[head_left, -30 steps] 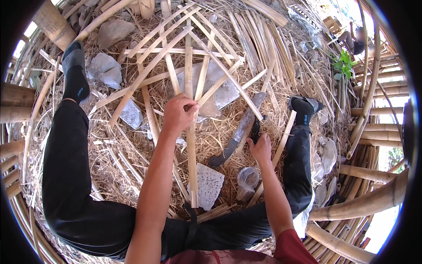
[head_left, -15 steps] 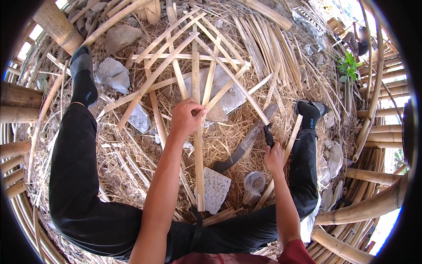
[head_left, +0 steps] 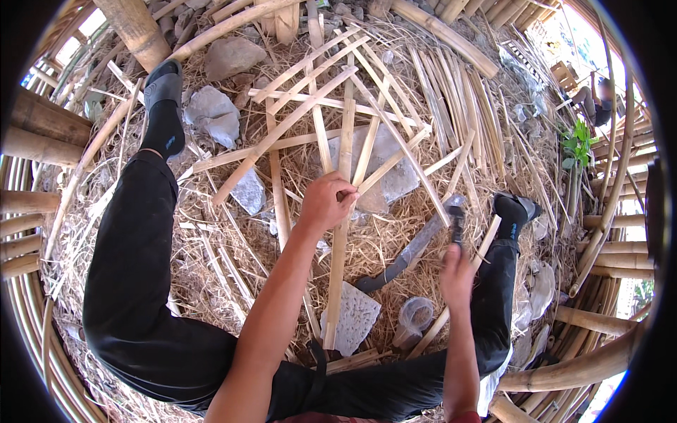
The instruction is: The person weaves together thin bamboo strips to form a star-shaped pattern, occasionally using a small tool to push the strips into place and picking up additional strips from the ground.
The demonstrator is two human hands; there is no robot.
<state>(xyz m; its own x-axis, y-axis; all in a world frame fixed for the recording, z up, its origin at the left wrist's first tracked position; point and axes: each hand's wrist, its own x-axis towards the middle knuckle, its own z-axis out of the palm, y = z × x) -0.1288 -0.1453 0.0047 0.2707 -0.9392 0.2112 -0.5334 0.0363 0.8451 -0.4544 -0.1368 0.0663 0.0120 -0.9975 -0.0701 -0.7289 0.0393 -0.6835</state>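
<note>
My left hand is closed in a pinch over the spot where several split bamboo strips meet; what its fingertips hold, if anything, is too small to make out. These strips fan out and cross in a star-like frame, partly resting on a flat grey stone. My right hand, smeared by motion, grips a dark hammer, raised to the right of the frame. Between my hands, a long curved blade like a machete lies on the straw.
A clear plastic cup and a pitted grey block lie between my legs. More bamboo strips are bundled at the far right. Rocks sit near my left foot. Bamboo poles stand around, and another person is far right.
The whole view has shifted, so everything sits further right. My right hand has swung the hammer a little, its head now pointing up. My left hand stays on the strips.
</note>
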